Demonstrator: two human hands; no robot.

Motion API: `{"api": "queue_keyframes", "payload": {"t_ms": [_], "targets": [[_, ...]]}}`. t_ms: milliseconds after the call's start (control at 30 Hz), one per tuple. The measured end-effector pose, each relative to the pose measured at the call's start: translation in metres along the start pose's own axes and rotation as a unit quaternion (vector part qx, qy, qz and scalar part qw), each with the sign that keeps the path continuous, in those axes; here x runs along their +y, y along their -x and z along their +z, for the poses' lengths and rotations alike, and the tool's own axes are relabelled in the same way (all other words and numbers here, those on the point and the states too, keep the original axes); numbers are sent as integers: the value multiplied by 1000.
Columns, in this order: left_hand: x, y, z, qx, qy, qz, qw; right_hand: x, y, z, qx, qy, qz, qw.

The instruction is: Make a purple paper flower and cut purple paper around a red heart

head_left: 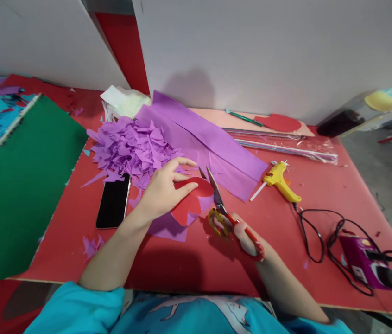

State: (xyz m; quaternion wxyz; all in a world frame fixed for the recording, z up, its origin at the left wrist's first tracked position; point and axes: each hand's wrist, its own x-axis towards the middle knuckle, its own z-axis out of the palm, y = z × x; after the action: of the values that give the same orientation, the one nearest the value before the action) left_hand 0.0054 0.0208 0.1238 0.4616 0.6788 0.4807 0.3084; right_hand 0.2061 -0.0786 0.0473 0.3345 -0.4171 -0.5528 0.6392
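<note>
Red lobed cut-out (191, 199) lies between the two hands, in front of the body, over one purple foam-like piece (168, 230) that shows below it and in a notch on its right. Its long axis runs from near left to far right. The left hand (168, 185) is nearer, touching it: thumb pressed on top, fingers loosely curved, gripping cut-out and piece together. The right hand (246, 240) is closed through the loops of one pair of scissors (219, 204), handles spread; the parted blades point away, just beside the cut-out's right edge.

One black smartphone (112, 204) lies left of the left forearm; one purple plug-in box (359, 255) sits far right. Beyond are one yellow glue gun (279, 181) and a heap of purple clippings (133, 148), too many to count. Farther back lie one green-handled tool (244, 118) and a second red cut-out (281, 123).
</note>
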Motion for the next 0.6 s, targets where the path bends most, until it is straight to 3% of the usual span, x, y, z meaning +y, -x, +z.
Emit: {"api": "queue_keyframes", "payload": {"t_ms": [233, 600], "targets": [[4, 1, -7, 1, -57, -29, 998, -6, -6, 0, -6, 32, -29, 999], [-4, -3, -8, -53, 2, -4, 999, -17, -6, -2, -4, 26, -17, 1000]]}}
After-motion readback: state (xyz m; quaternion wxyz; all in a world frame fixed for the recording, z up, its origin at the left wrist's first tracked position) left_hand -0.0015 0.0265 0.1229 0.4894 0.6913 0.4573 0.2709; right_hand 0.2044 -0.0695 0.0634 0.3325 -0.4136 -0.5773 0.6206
